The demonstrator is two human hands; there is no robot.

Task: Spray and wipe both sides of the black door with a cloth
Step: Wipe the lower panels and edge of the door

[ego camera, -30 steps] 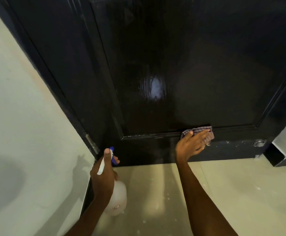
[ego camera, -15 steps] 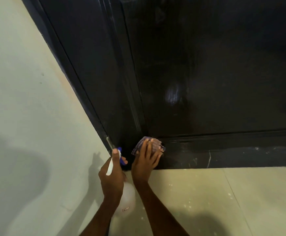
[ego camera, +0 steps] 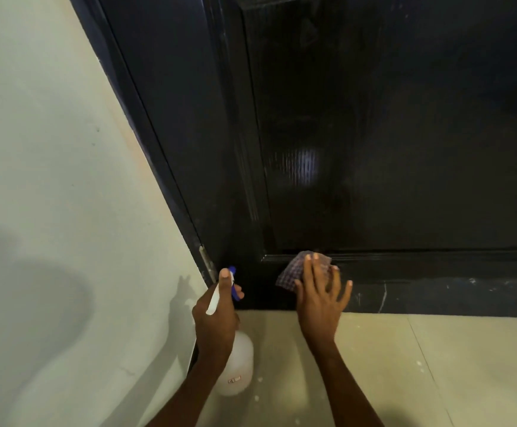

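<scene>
**A:** Nearest stuff first?

**B:** Both forearms come in from the bottom edge, elbows cut off. Pale tiled floor (ego camera: pixel 374 365) under them, speckled with white flecks. Left hand (ego camera: pixel 217 318) is wrapped round the neck of a translucent white plastic spray bottle (ego camera: pixel 235 368); the thumb lies along the white trigger lever, with the blue nozzle poking out past the fingers. The hand hides the bottle's neck, so only the rounded body and a small label show. Can't tell if the bottle sits on the floor or hangs above it.

**A:** Right hand?

**B:** Right hand (ego camera: pixel 320 298) is flat, fingers spread and straight, pressing a purple-and-white checked cloth (ego camera: pixel 294 268) against the door. The cloth is mostly hidden under the palm and fingers; only its upper and left parts stick out.

**A:** Where on the door?

**B:** Glossy black panelled door (ego camera: pixel 405 149), bottom rail, at the lower left corner of the recessed panel, right on the moulding. Top and right side of the door are cut off. One soft light reflection mid-panel; the rest is too dark to read. The rail's bottom strip, right of the hand, shows pale scuffs and streaks.

**A:** Left side?

**B:** Black door frame (ego camera: pixel 146 134) runs diagonally; a worn metal hinge (ego camera: pixel 206 263) shows just above the nozzle. Left of that, an off-white wall (ego camera: pixel 51 149) carries soft shadows, sources out of frame.
</scene>
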